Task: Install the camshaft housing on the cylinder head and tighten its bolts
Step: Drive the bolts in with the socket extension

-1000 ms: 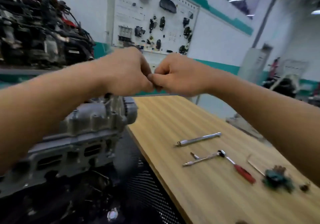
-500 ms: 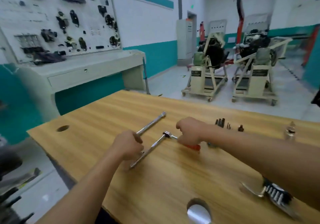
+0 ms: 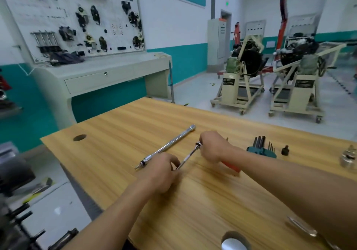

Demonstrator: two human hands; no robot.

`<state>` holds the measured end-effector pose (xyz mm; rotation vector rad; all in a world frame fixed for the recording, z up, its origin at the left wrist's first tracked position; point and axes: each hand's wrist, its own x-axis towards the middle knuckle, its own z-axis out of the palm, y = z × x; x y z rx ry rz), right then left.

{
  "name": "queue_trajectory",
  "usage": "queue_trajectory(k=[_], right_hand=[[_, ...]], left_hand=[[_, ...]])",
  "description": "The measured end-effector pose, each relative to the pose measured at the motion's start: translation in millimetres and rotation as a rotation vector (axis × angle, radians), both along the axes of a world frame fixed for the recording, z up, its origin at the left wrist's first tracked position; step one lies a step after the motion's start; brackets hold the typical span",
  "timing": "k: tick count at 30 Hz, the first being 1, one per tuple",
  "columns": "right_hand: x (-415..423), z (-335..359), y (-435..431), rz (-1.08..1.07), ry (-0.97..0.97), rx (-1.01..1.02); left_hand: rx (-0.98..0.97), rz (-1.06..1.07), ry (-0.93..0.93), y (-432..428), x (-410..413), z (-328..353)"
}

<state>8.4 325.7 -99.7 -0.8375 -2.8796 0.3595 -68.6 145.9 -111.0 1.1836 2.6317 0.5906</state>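
One red ratchet (image 3: 231, 167), mid-frame over the worktop (image 3: 212, 201), sits in the curled right grip (image 3: 213, 148); the left grip (image 3: 162, 170) curls round the end of its silver bar (image 3: 188, 156).

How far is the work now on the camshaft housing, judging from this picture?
Done: nothing can be confirmed; the cylinder head and housing are out of view. In hand: the right hand grips the red-handled ratchet, and the left hand holds the extension bar at its head, over the table. Left: tightening the bolts seems still ahead; the long chrome wrench lies untouched.
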Motion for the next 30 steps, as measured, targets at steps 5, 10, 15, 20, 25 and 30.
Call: queue_trajectory(k=[5,10,15,20,25,30], right_hand=[[12.6,19.7,7.4,-0.163,0.098,0.105],[11.6,8.4,-2.1,-0.013,-0.088,0.144],[6.7,3.3,-26.0,0.071,-0.198,0.172],[-19.5,85.0,-88.3,0.266,0.176,0.002],[-54.1,225.3,-234.7,0.723,0.706,-0.726],[-85.2,259.1,-351.1,1.039,0.809,-0.541]], left_hand=[[0.011,0.031,0.049,-12.8,10.3,18.5],[0.392,0.156,-0.297,-63.5,2.5,54.4],[0.621,0.178,-0.565,-110.4,1.1,98.7],[0.735,0.143,-0.553,-159.1,1.5,157.4],[0.797,0.161,-0.249,-241.2,-2.4,239.3],[0.755,0.296,0.008,-326.7,-9.0,253.2]])
